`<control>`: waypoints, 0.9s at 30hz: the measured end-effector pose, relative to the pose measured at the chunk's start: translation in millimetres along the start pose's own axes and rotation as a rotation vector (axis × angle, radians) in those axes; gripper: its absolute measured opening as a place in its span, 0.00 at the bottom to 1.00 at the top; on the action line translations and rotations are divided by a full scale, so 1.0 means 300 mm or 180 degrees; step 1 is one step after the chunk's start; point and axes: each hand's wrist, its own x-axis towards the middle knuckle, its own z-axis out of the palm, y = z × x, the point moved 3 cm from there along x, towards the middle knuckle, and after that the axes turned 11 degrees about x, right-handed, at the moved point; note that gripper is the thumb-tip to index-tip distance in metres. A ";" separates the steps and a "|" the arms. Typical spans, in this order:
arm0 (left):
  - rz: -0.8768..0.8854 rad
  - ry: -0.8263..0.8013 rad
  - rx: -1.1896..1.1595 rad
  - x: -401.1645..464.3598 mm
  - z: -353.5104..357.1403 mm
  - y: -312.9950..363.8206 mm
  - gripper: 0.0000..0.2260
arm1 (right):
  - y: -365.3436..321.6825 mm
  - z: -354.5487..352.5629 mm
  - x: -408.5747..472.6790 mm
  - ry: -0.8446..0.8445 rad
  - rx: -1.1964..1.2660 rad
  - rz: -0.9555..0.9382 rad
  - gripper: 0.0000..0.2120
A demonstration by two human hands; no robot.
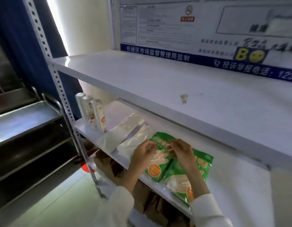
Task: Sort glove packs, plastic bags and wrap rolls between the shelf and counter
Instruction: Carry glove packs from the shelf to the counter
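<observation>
Where wrap rolls [92,112] stand: plastic bags [125,136] beside glove packs [171,167]

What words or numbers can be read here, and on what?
Notice board, blue strip: "任城区市场监督管理局监制"
Blue strip, right: "投诉举报电话: 123", cut off by the frame
Yellow sticker: "B"
Board's small print and handwriting: too blurred
Glove packs: lettering too blurred
Wrap rolls: nothing legible
</observation>
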 end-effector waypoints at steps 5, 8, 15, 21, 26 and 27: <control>0.0250 -0.0564 -0.0047 0.021 0.077 -0.002 0.03 | 0.021 -0.113 -0.088 0.0644 -0.0211 -0.0012 0.09; 0.0332 -0.0741 -0.0157 0.022 0.139 0.015 0.05 | 0.045 -0.202 -0.148 0.0935 -0.0208 0.0024 0.07; 0.0615 -0.1000 0.0372 0.014 0.291 0.051 0.11 | 0.107 -0.361 -0.256 0.1530 -0.0465 0.0209 0.08; 0.0528 -0.1295 0.0979 -0.003 0.391 0.047 0.15 | 0.167 -0.389 -0.286 0.1443 0.0463 0.1010 0.13; 0.0497 -0.1037 0.1155 -0.012 0.424 0.052 0.17 | 0.200 -0.378 -0.278 0.1395 0.1109 0.1333 0.15; 0.0504 -0.1000 0.1198 -0.015 0.432 0.056 0.17 | 0.207 -0.382 -0.277 0.1477 0.1115 0.1339 0.14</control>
